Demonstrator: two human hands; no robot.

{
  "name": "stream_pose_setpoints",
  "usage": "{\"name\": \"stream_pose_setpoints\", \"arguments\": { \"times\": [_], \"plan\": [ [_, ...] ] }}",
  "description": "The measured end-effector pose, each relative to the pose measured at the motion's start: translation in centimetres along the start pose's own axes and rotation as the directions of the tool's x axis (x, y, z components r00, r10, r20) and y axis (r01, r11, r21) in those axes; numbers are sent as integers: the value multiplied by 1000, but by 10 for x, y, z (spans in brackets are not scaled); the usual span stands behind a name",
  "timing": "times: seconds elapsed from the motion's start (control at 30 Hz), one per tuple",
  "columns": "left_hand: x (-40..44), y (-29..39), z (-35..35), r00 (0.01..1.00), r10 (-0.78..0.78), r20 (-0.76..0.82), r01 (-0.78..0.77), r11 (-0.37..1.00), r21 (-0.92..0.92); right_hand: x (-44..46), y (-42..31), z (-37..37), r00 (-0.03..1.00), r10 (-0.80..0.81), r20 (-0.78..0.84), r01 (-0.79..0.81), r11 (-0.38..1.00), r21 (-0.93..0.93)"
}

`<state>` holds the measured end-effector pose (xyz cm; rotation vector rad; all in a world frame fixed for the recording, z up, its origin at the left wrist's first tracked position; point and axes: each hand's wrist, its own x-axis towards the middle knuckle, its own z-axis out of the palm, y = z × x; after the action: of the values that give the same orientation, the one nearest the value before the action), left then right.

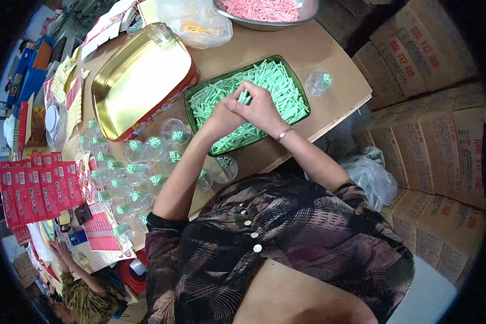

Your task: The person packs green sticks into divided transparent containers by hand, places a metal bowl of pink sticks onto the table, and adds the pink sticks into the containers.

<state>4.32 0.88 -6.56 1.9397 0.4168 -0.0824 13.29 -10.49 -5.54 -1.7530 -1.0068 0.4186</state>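
Note:
My left hand (pixel 224 117) and my right hand (pixel 258 109) meet above a dark green tray (pixel 303 93) heaped with thin light-green sticks (pixel 281 81). A small bunch of green sticks (pixel 245 98) shows between the fingers of both hands. Both are closed around it, and the fingertips partly hide it. A bracelet circles my right wrist. To the left of my arms, several clear plastic cups (pixel 140 198) stand or lie in rows with green sticks inside. One more clear cup (pixel 318 82) with a few green sticks lies right of the tray.
A gold-lined tin (pixel 103 92) sits left of the tray. Behind are a metal bowl (pixel 264 24) of pink sticks and a plastic bag (pixel 213 32). Red printed packets (pixel 38 189) lie far left, near another person's hands (pixel 62 254). Cardboard boxes (pixel 421 140) are stacked right.

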Motion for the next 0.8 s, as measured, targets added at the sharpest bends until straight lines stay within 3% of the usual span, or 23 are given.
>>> {"name": "stream_pose_setpoints", "arguments": {
  "times": [0.03,0.17,0.2,0.33,0.4,0.5,0.7,0.77,0.8],
  "plan": [
    [-1,1,2,1000,0,-2,0,1000,0,0,1,2,1000,-1,1,1,1000,0],
    [-8,5,9,931,39,-364,-150,948,-282,2,20,16,992,79,-101,-43,948,315],
    [-8,7,9,929,37,-367,-149,948,-281,3,19,15,992,77,-98,-43,948,316],
    [-10,16,4,912,-191,-362,-138,689,-712,8,13,7,958,187,-217,-75,894,441],
    [-4,18,13,893,-167,-417,-200,684,-701,9,2,14,962,139,-237,-23,900,435],
    [7,20,27,816,-106,-568,-376,649,-661,6,-13,28,958,2,-287,118,909,399],
    [5,29,19,804,-30,-593,-425,669,-610,15,-2,17,926,-159,-342,251,936,245],
    [-1,24,22,669,256,-697,-417,907,-67,16,0,8,965,14,-262,102,901,422],
    [-5,20,24,612,410,-677,-357,906,226,16,1,5,973,98,-208,20,864,503]
  ]
}}
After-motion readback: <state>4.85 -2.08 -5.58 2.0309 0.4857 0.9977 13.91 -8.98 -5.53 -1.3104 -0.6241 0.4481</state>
